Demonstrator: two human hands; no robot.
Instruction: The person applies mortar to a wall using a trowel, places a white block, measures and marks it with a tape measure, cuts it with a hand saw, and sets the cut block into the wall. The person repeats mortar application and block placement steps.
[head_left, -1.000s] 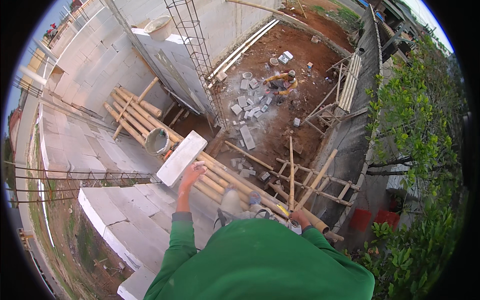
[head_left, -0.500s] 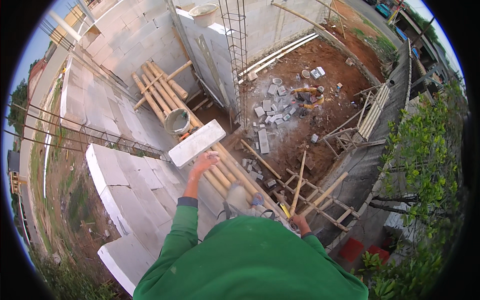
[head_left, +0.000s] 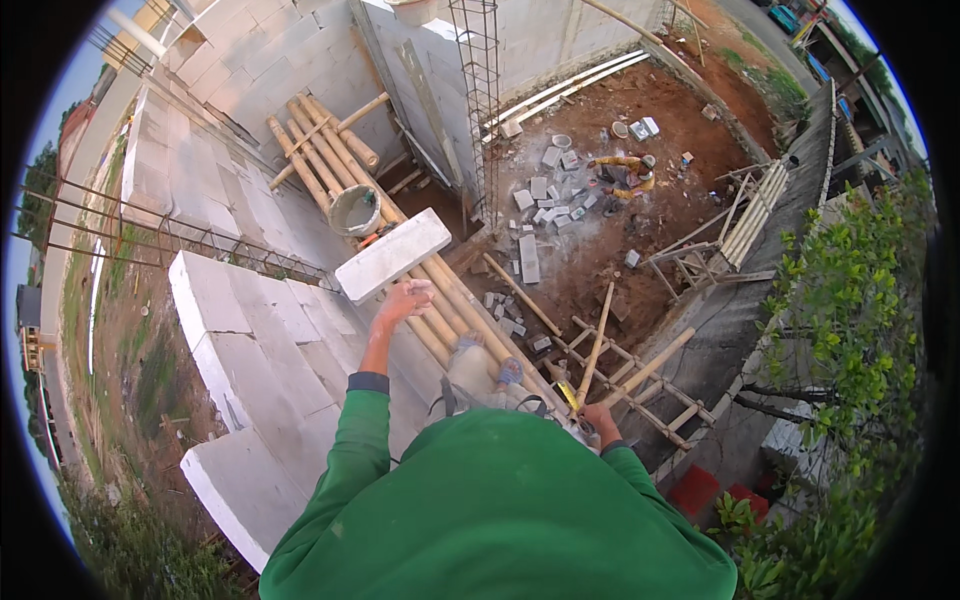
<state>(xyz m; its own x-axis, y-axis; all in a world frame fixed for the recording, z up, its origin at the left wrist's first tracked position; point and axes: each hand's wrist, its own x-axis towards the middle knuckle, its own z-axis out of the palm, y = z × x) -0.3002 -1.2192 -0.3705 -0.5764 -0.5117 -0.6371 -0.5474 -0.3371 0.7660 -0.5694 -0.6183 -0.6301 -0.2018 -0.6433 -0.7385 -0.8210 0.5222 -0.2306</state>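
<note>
A white concrete block (head_left: 394,256) lies across the bamboo poles (head_left: 470,300) ahead of me. My left hand (head_left: 405,298) is just short of the block's near edge, with its fingers partly stretched out and nothing in them; pale dust coats the fingertips. Low at my right side, my right hand (head_left: 601,424) is closed on a narrow yellow tool (head_left: 567,394) with dark marks, possibly a tape measure. Its fingers are partly hidden. Beyond the block stands a bucket (head_left: 356,211), with something orange-handled (head_left: 374,237) beside it.
My feet (head_left: 510,371) stand on the bamboo. A stepped block wall (head_left: 262,345) runs along my left. Down on the right, a person (head_left: 627,175) crouches among broken blocks (head_left: 560,215) on the dirt. A bamboo ladder (head_left: 635,385) leans near my right hand; rebar (head_left: 480,110) rises ahead.
My view has shifted slightly. My left hand has drawn a little up and left, still beside the block. My right hand has risen slightly with the yellow tool.
</note>
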